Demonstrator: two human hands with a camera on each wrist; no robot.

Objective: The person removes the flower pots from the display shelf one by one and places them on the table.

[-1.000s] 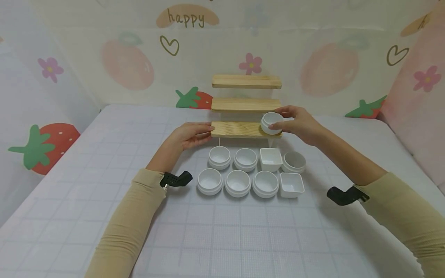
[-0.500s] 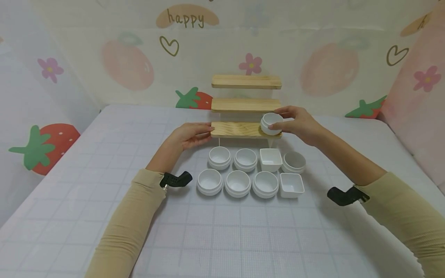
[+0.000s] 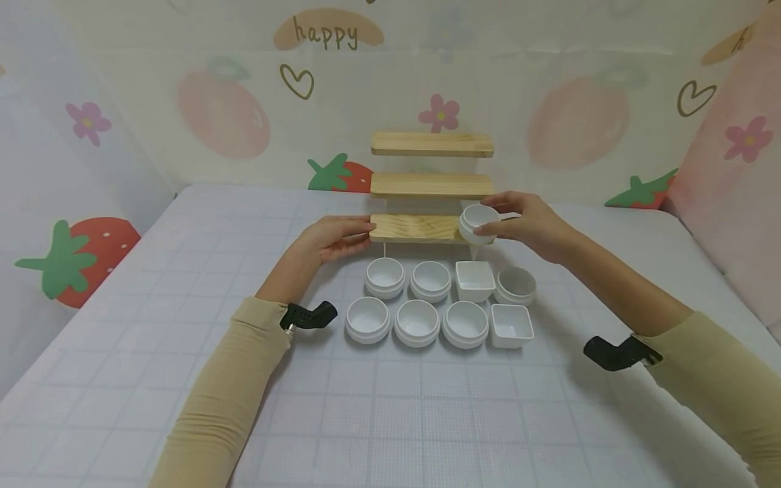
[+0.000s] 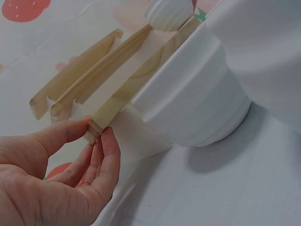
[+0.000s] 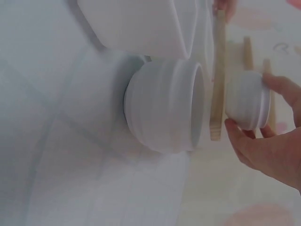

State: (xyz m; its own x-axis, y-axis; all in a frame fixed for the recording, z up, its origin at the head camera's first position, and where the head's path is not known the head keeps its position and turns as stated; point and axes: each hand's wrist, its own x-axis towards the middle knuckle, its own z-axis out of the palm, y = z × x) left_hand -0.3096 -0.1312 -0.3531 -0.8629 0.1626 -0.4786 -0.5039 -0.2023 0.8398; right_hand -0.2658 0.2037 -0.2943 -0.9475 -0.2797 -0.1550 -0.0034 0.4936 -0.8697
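My left hand (image 3: pixel 337 237) pinches the left end of the lowest wooden board (image 3: pixel 415 228) of a three-tier stand. In the left wrist view, the thumb lies on top of that board and the fingers are underneath. At the board's other end, my right hand (image 3: pixel 532 225) holds a small round white pot (image 3: pixel 478 217) with thumb and fingers around its sides. The right wrist view shows the held pot (image 5: pixel 247 101) upright, its base close over the board (image 5: pixel 217 80). Above are the middle board (image 3: pixel 430 184) and the top board (image 3: pixel 430 144), both bare.
In front of the stand, two rows of white pots sit on the white gridded tablecloth (image 3: pixel 378 420). Several are round, like the front-left pot (image 3: pixel 368 320); two are square, the front one (image 3: pixel 512 325) and the back one (image 3: pixel 475 280). A patterned backdrop (image 3: pixel 366 88) stands behind.
My right hand and the round pot have shifted slightly toward me and to the right over the lowest board. The left hand stays at the board's end.
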